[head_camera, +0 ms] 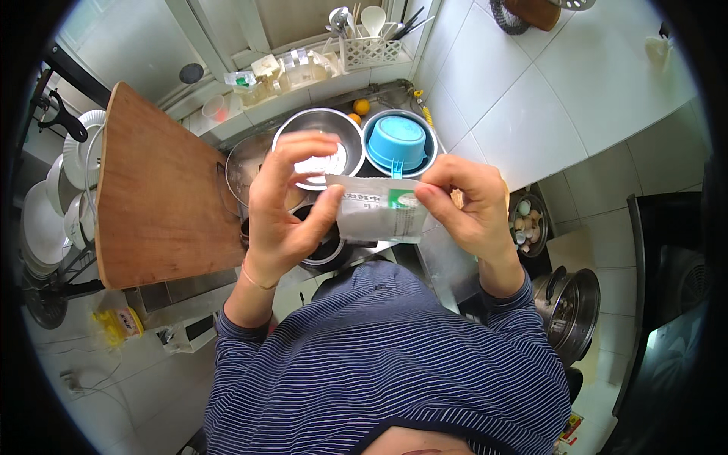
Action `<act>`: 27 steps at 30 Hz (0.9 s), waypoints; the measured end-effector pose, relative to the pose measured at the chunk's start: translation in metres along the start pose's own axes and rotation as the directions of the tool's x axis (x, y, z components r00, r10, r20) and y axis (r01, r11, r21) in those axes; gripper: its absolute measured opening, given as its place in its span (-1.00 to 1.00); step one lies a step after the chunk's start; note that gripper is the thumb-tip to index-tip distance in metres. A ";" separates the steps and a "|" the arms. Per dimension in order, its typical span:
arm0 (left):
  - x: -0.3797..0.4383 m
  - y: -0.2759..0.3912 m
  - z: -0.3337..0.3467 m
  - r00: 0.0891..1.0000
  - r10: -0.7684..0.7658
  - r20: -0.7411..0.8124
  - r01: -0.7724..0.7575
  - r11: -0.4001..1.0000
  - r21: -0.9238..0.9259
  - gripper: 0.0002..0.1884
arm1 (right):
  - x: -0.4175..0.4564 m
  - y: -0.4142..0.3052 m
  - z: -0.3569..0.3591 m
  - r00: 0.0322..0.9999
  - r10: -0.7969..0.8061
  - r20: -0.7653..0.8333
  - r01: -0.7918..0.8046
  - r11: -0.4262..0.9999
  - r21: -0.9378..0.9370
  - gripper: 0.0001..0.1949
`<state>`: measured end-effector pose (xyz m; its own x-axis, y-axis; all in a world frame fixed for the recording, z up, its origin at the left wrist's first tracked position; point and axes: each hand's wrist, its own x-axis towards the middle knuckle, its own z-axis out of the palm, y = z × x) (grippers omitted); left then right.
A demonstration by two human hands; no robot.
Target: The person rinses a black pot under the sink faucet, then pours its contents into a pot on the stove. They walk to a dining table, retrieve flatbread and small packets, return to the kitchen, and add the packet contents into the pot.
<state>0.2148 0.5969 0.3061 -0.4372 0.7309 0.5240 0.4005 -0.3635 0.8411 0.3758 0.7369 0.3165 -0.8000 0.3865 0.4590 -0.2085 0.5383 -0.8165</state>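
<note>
A small clear plastic packet [372, 219] with a green patch and printed writing is stretched out before my chest. My right hand [466, 202] pinches its upper right corner between thumb and finger. At the upper left corner is my left hand [293, 199], its fingers spread and slightly blurred, the thumb over the packet's edge; whether it grips the packet is unclear. Behind the packet stand a stainless steel bowl [351, 133] and a metal basin [433, 145] with an upturned blue plastic scoop [401, 136] in it. A dark pot [324, 259] is partly hidden below my left hand.
A large wooden board [165, 199] leans at the left, beside a dish rack with plates [42, 227]. Two oranges [361, 106] lie behind the bowls. A utensil basket [372, 54] stands on the sill. At right are a bowl of eggs [529, 224] and a steel pot [588, 307].
</note>
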 end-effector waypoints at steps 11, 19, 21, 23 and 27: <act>-0.068 -0.031 0.013 0.805 -0.030 0.593 -0.291 0.851 0.437 -0.83 | -0.043 0.039 0.043 0.816 0.034 0.577 0.036 0.993 -0.109 -0.85; -0.120 -0.028 0.017 0.894 0.030 0.447 -0.263 0.843 0.470 -0.84 | -0.107 0.054 0.085 0.591 0.444 0.673 -0.805 0.276 0.525 -0.79; -0.121 -0.028 0.017 0.905 0.047 0.423 -0.260 0.849 0.460 -0.83 | -0.110 0.052 0.089 0.578 0.475 0.664 -0.809 0.224 0.544 -0.80; -0.123 -0.027 0.015 0.904 0.051 0.425 -0.264 0.848 0.460 -0.82 | -0.111 0.047 0.090 0.560 0.512 0.651 -0.817 0.213 0.536 -0.80; -0.124 -0.025 0.014 0.913 0.066 0.403 -0.259 0.856 0.447 -0.79 | -0.111 0.041 0.090 0.568 0.540 0.620 -0.812 0.249 0.528 -0.80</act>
<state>0.2699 0.5235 0.2182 -0.0479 0.8763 0.4794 0.8162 -0.2423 0.5245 0.4054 0.6488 0.2006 -0.9165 0.0460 -0.3974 0.3010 -0.5751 -0.7607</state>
